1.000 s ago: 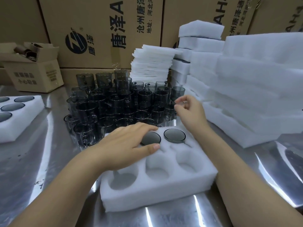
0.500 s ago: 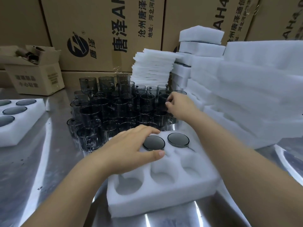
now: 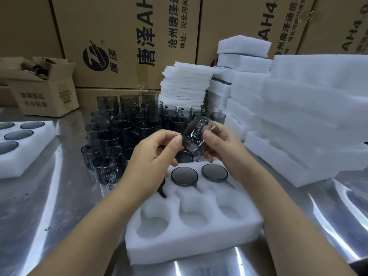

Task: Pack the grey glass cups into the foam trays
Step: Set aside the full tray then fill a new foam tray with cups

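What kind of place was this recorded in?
Probably a packing bench in a warehouse or factory: printed shipping cartons behind, stacked foam trays, and dozens of grey glass cups on a steel table.

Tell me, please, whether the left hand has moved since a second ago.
Yes. The left hand has lifted off the foam tray, up and back to the grey cup that the right hand holds above the tray's far edge.
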